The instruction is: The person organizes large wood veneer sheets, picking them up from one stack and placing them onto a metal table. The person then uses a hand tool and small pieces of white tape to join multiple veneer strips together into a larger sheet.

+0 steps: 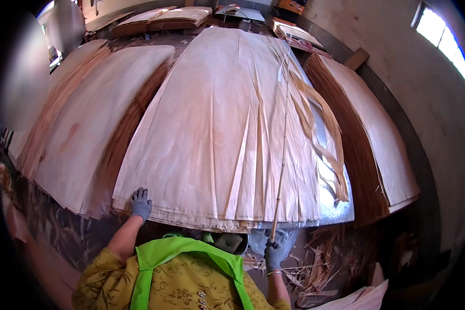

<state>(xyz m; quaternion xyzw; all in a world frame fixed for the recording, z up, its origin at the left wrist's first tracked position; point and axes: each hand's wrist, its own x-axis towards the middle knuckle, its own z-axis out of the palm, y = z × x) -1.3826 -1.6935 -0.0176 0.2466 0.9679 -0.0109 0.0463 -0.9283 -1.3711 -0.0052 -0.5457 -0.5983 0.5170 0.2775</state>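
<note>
While the left hand lies flat, fingers spread, on the near left corner of the top veneer sheet, the right hand is closed round the lower end of a thin cane stick lying lengthwise up the sheet. Sheet sits on the middle stack, torn strips along its right side. Best guess: keep the left palm pinning the corner, slide the stick low and slow so brittle splits don't run. Scraps litter the floor.
</note>
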